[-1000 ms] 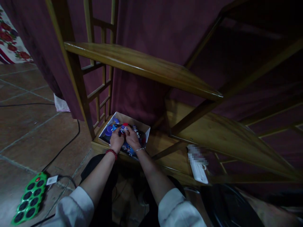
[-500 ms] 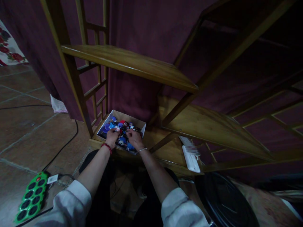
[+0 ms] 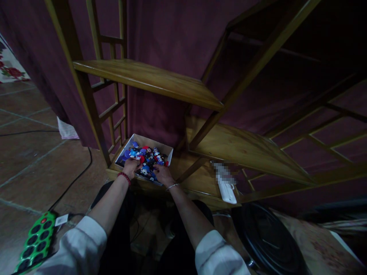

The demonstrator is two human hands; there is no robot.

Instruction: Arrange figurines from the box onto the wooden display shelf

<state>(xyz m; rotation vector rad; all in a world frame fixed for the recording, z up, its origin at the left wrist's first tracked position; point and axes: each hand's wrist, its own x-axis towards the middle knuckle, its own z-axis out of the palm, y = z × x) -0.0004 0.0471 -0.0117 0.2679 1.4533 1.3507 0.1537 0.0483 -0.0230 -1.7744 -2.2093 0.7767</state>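
Note:
A shallow white open box (image 3: 156,143) stands on the low wooden shelf, filled with small toy figures (image 3: 149,153) in blue, purple, red, black and white. My left hand (image 3: 131,168), with a red bead bracelet at the wrist, reaches over the front left of the box. Its fingers are closed beside a red piece, and what they hold is too small to make out. My right hand (image 3: 163,175), wearing a thin silver bracelet, lies over the front right corner. Its fingers are slightly apart above the figures, and nothing shows between them.
Above the box juts a wooden shelf board (image 3: 149,78), with lattice posts at the left. A white power strip or similar object (image 3: 228,193) lies on the right shelf. A green power strip (image 3: 37,238) with cables is on the floor; a black round lid (image 3: 266,236) stands right.
My right hand has drawn back a little toward the front edge of the box, and my left hand has shifted slightly down. The view has turned a little to the right.

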